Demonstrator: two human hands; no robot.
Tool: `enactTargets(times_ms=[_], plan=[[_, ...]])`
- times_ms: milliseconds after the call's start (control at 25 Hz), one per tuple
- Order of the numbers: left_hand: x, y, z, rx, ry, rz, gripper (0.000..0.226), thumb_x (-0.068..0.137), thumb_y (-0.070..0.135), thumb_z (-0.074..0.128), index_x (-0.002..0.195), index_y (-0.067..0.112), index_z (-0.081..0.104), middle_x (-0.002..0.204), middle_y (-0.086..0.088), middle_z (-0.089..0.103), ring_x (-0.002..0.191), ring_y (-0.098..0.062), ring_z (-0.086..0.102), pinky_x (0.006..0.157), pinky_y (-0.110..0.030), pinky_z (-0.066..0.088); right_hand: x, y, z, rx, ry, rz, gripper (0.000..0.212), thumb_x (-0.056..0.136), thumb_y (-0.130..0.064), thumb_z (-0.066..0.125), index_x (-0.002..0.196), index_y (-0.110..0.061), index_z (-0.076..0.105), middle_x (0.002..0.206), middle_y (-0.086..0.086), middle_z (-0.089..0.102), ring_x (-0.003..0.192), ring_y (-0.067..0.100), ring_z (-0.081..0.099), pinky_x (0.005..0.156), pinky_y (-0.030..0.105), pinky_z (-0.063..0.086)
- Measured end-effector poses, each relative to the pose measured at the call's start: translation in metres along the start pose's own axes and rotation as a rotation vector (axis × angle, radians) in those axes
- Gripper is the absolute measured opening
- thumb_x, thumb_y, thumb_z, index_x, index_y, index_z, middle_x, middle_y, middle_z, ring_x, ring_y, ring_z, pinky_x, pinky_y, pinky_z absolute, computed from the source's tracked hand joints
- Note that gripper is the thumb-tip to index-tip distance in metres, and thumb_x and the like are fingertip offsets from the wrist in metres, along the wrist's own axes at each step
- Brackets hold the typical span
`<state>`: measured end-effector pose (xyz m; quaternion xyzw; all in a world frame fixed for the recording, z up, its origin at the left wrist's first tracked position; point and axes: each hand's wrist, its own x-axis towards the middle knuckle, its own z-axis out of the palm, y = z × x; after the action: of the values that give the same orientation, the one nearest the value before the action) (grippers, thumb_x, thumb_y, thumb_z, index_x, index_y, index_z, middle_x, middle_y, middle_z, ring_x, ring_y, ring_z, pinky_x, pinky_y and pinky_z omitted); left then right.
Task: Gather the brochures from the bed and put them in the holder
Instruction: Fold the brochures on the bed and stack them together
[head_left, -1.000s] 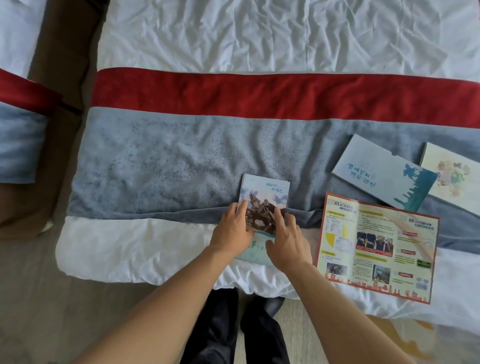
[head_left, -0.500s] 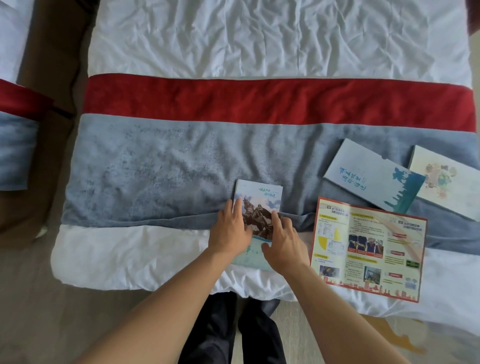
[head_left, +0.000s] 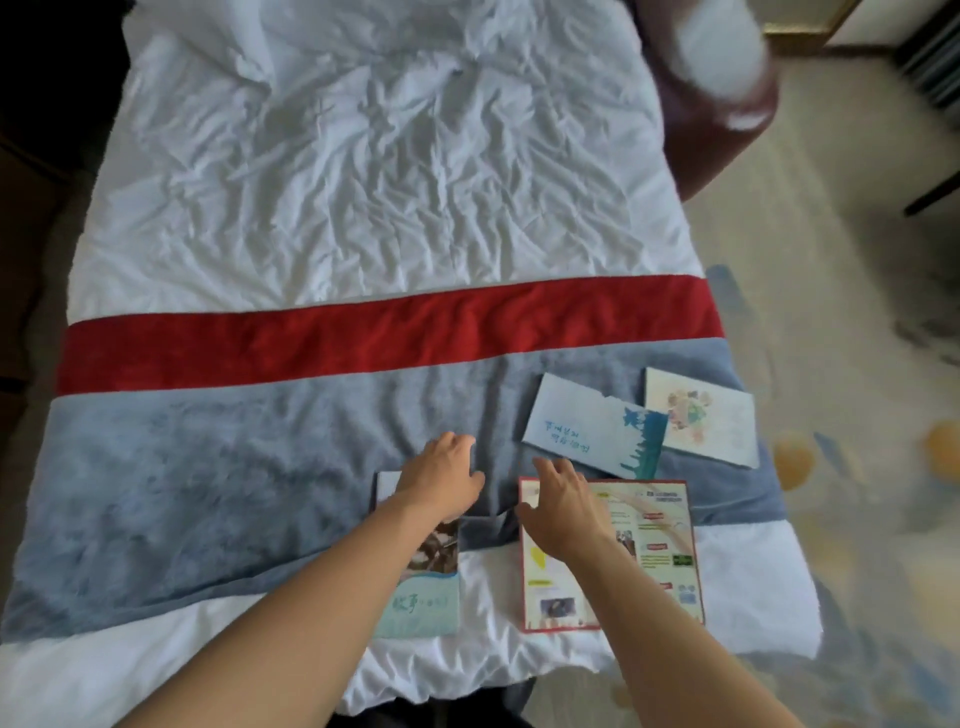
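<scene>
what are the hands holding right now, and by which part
Nothing. The left hand hovers open above the photo brochure; the right hand reaches open over the red-bordered leaflet.

Bed (head_left: 363, 208) with white sheet and a red and grey runner (head_left: 208, 467). Four brochures lie near its foot: teal booklet (head_left: 421, 603), red-bordered leaflet (head_left: 654, 545), pale blue brochure (head_left: 592, 426), white card (head_left: 701, 415). Left hand (head_left: 441, 480) hovers over the booklet's top, fingers loosely spread. Right hand (head_left: 561, 506) lies over the leaflet's upper left corner, fingers extended.
</scene>
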<state>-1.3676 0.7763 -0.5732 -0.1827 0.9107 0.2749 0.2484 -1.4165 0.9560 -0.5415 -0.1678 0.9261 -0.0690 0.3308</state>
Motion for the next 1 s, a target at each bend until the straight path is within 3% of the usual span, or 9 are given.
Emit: enactTargets(times_ms=[240,440,640,840,1000], plan=[[0.037,0.085,-0.001,0.021,-0.007,0.015,0.044,0.093,0.038,0.051,0.132,0.019,0.046,0.132,-0.004,0.049,0.122,-0.027,0.049,0.091,-0.041,0.047,0.022,0.078,-0.063,-0.014,0.074,0.039,0.063,0.09,-0.04,0.056,0.147,-0.023,0.035,0.138,0.005,0.048,0.124,0.028,0.049,0.096,0.043,0.046],[0.086,0.15,0.027,-0.023,-0.009,-0.132,0.042,0.089,0.037,0.056,0.126,0.018,0.048,0.131,-0.004,0.049,0.122,-0.027,0.048,0.092,-0.042,0.047,0.08,0.168,-0.099,-0.042,0.049,-0.002,0.062,0.09,-0.04,0.057,0.145,-0.022,0.036,0.138,0.006,0.049,0.121,0.027,0.052,0.096,0.041,0.047],[0.128,0.192,0.054,-0.096,0.039,-0.371,0.064,0.086,0.042,0.06,0.14,0.016,0.038,0.142,-0.009,0.04,0.132,-0.031,0.037,0.1,-0.046,0.044,0.13,0.238,-0.11,-0.046,0.006,-0.042,0.061,0.092,-0.041,0.058,0.145,-0.021,0.036,0.143,0.006,0.046,0.126,0.028,0.048,0.098,0.043,0.044],[0.162,0.201,0.074,-0.315,0.035,-0.744,0.088,0.083,0.056,0.06,0.155,0.035,0.014,0.16,-0.013,0.012,0.145,-0.043,0.014,0.115,-0.054,0.026,0.163,0.281,-0.115,-0.074,-0.018,-0.041,0.06,0.091,-0.037,0.058,0.145,-0.022,0.036,0.143,0.006,0.044,0.128,0.028,0.044,0.098,0.046,0.043],[0.186,0.209,0.092,-0.553,0.184,-0.934,0.099,0.076,0.066,0.065,0.155,0.039,0.012,0.164,-0.011,-0.004,0.149,-0.039,0.001,0.116,-0.054,0.022,0.184,0.309,-0.118,-0.082,-0.027,-0.016,0.062,0.088,-0.033,0.059,0.144,-0.023,0.034,0.143,0.005,0.041,0.128,0.028,0.04,0.095,0.046,0.045]])
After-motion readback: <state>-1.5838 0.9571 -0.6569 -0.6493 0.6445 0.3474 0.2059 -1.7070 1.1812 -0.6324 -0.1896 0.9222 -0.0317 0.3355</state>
